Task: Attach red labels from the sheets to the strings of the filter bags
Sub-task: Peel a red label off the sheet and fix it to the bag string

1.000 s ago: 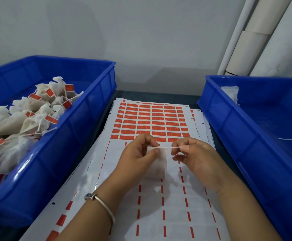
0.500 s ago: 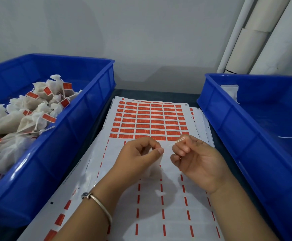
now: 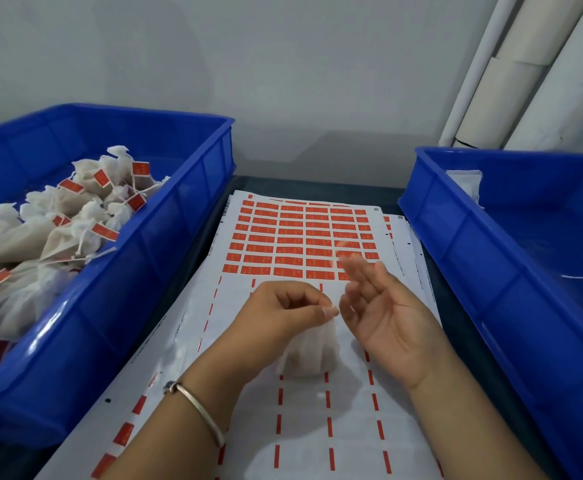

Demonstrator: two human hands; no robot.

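Against a pale grey wall, a dark table [image 3: 324,190] carries label sheets [image 3: 304,403] between two blue bins. Left hand [image 3: 283,317], a bangle [image 3: 200,410] on its wrist, curls over the sheets, thumb and fingers pinching the top of a white filter bag [image 3: 309,355] that hangs to the paper. Right hand [image 3: 383,313] lies palm-up beside it, fingers loosely spread and blurred, holding nothing, fingertips over the rows of red labels [image 3: 297,237]. Labelled bags [image 3: 58,230] fill the left bin [image 3: 117,306]; the right bin [image 3: 491,271] holds a few.
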